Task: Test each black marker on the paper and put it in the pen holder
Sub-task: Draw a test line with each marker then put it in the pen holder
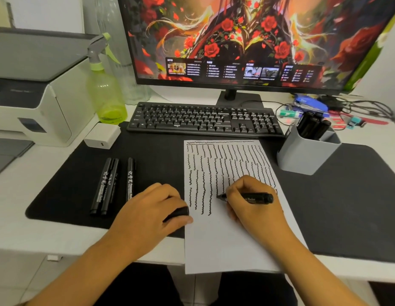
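The right hand (247, 199) grips an uncapped black marker (249, 198), its long axis lying nearly level, tip pointing left onto the scribbled paper (225, 239). The left hand (152, 208) curls round the marker cap (178, 213) at the paper's left edge. Beyond that hand, three capped markers (112, 184) lie lengthwise; up right of the right hand, the pen holder (302, 155) stands.

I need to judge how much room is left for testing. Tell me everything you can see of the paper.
The paper is one white sheet lying flat on the black mat, its near end overhanging the desk edge. Wavy black lines fill its upper half; the lower half is blank. The right hand rests on it, marker tip touching; the left hand touches its left edge.
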Demonstrator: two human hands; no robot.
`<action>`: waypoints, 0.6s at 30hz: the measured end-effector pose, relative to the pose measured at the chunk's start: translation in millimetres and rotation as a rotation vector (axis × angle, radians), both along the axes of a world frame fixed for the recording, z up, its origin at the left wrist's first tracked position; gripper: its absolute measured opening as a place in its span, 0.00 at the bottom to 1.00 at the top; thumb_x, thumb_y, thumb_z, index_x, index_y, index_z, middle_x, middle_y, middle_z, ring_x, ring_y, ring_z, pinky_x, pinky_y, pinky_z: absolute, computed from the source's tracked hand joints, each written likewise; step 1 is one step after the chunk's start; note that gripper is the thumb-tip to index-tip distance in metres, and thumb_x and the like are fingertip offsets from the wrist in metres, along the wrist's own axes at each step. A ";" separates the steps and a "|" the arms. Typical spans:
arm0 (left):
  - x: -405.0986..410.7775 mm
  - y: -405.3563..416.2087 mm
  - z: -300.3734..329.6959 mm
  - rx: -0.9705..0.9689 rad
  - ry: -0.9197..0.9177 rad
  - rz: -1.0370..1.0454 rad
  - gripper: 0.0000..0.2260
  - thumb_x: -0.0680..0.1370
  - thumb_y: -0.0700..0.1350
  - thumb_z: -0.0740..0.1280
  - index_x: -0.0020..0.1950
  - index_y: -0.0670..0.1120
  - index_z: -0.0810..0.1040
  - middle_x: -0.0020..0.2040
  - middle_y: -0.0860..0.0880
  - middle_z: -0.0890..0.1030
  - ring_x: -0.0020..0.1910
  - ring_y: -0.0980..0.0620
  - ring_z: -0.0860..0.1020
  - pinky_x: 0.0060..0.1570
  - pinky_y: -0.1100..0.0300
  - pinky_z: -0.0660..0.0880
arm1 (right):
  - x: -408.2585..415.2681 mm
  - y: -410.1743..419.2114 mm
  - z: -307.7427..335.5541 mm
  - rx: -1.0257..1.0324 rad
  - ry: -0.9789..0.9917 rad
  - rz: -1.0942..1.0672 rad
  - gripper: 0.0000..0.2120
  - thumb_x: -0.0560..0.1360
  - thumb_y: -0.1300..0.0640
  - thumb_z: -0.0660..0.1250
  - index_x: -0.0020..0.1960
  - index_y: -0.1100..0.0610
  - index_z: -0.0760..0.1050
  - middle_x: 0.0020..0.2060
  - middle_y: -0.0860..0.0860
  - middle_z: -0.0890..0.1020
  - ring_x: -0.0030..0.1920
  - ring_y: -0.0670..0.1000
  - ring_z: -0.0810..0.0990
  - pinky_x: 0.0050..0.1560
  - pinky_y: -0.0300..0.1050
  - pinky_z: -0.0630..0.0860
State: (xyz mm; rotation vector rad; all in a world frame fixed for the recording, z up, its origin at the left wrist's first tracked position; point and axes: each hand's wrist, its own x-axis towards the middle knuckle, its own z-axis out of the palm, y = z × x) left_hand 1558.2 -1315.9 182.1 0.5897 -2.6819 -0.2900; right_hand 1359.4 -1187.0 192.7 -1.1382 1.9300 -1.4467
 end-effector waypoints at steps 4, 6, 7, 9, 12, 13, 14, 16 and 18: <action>0.2 0.5 0.3 0.008 0.001 0.004 0.20 0.75 0.64 0.59 0.49 0.52 0.82 0.46 0.57 0.78 0.44 0.59 0.76 0.40 0.62 0.79 | 0.0 -0.3 0.2 0.005 -0.015 -0.005 0.09 0.74 0.54 0.67 0.36 0.48 0.79 0.29 0.48 0.83 0.29 0.47 0.79 0.31 0.39 0.74; 0.4 0.6 0.4 0.008 0.002 0.007 0.19 0.75 0.64 0.59 0.50 0.52 0.83 0.47 0.57 0.79 0.44 0.58 0.76 0.40 0.61 0.79 | 0.1 0.1 0.3 0.006 -0.003 -0.001 0.11 0.75 0.57 0.67 0.35 0.48 0.79 0.30 0.49 0.83 0.30 0.48 0.79 0.31 0.39 0.74; 0.4 0.7 0.3 0.008 0.003 0.007 0.19 0.75 0.64 0.60 0.50 0.52 0.83 0.47 0.57 0.79 0.44 0.58 0.76 0.40 0.60 0.79 | 0.2 0.4 0.3 0.007 0.005 0.005 0.12 0.75 0.58 0.67 0.35 0.47 0.79 0.29 0.48 0.83 0.30 0.48 0.79 0.31 0.38 0.74; 0.3 0.8 0.5 0.008 0.008 0.009 0.19 0.75 0.64 0.60 0.49 0.52 0.83 0.46 0.56 0.79 0.44 0.58 0.77 0.40 0.60 0.80 | 0.0 1.2 -0.1 0.010 0.015 0.017 0.14 0.76 0.61 0.67 0.34 0.47 0.79 0.29 0.49 0.82 0.29 0.47 0.78 0.30 0.37 0.73; 0.3 1.1 0.9 0.003 0.012 0.006 0.20 0.75 0.64 0.59 0.49 0.52 0.83 0.46 0.57 0.79 0.44 0.58 0.76 0.39 0.60 0.80 | 0.4 1.9 -0.2 0.001 0.007 0.027 0.13 0.75 0.61 0.67 0.34 0.49 0.79 0.28 0.49 0.82 0.28 0.47 0.77 0.29 0.38 0.72; 0.3 1.1 0.9 0.002 0.013 0.005 0.20 0.75 0.64 0.59 0.49 0.52 0.83 0.46 0.57 0.79 0.44 0.58 0.76 0.39 0.60 0.79 | 0.9 1.8 0.0 -0.002 0.000 0.028 0.12 0.74 0.60 0.67 0.34 0.50 0.79 0.28 0.49 0.81 0.28 0.47 0.77 0.29 0.38 0.72; 0.3 1.0 0.8 0.001 0.013 0.004 0.20 0.75 0.64 0.59 0.49 0.52 0.83 0.46 0.57 0.79 0.44 0.58 0.76 0.39 0.60 0.79 | 1.5 1.8 0.3 -0.003 -0.006 0.028 0.10 0.73 0.58 0.66 0.33 0.50 0.79 0.28 0.48 0.81 0.28 0.47 0.76 0.28 0.37 0.72; 0.2 0.6 0.5 -0.004 0.013 0.003 0.20 0.75 0.64 0.59 0.49 0.52 0.83 0.46 0.57 0.79 0.44 0.58 0.76 0.39 0.61 0.79 | 2.6 1.9 0.9 -0.003 -0.012 0.029 0.09 0.71 0.56 0.65 0.33 0.50 0.78 0.27 0.47 0.80 0.27 0.44 0.75 0.27 0.34 0.70; 0.3 0.4 -0.1 -0.006 0.014 0.003 0.20 0.75 0.64 0.60 0.49 0.51 0.83 0.46 0.56 0.79 0.44 0.58 0.76 0.39 0.60 0.79 | 3.0 2.3 0.7 -0.002 -0.021 0.032 0.09 0.70 0.56 0.65 0.32 0.49 0.78 0.26 0.46 0.80 0.27 0.43 0.75 0.27 0.33 0.69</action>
